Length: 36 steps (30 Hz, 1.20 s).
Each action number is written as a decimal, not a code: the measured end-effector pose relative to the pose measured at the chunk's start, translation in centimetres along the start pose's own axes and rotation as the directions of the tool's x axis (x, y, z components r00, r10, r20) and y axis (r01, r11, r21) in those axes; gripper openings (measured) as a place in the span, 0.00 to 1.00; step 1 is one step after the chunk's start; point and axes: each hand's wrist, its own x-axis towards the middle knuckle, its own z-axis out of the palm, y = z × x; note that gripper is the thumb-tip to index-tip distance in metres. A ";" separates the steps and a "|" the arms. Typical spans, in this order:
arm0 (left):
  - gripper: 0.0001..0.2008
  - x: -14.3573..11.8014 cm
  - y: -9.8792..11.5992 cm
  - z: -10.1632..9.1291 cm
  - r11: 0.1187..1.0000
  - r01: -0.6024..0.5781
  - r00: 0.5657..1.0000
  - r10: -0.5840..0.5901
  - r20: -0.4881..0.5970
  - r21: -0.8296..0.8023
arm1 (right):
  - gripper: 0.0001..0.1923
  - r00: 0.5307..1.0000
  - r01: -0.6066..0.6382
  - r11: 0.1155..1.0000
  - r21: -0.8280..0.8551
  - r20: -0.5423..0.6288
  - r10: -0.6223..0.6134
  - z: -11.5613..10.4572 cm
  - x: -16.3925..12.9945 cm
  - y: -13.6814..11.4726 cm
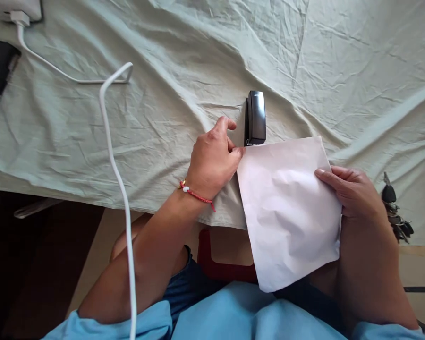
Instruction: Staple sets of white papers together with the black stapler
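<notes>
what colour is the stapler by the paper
Black, glossy stapler; it shows only in the head view.

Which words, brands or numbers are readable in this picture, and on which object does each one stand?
No text can be read.
Black stapler: a small pale mark at its far end, too small and blurred to read.
White paper, held by the left hand and right hand: blank on the visible side.
Keys and white charger: no legible marking.

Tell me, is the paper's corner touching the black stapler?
Touching: in the head view the paper's top left corner sits right at the mouth of the stapler.
</notes>
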 end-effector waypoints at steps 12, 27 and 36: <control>0.18 0.6 0.8 1.5 0.999 0.038 0.994 -0.037 -0.099 0.011 | 0.14 0.997 0.073 0.996 0.054 -0.039 -0.071 0.0 -0.1 0.9; 0.25 0.1 1.0 0.4 0.976 -0.205 0.974 0.195 -0.119 -0.078 | 0.14 0.991 0.129 0.992 -0.004 -0.039 -0.129 -0.1 0.0 1.2; 0.21 0.1 0.6 1.0 0.983 -0.164 0.981 0.171 -0.095 0.079 | 0.14 0.993 0.108 0.993 0.040 -0.047 -0.106 -0.4 0.2 1.2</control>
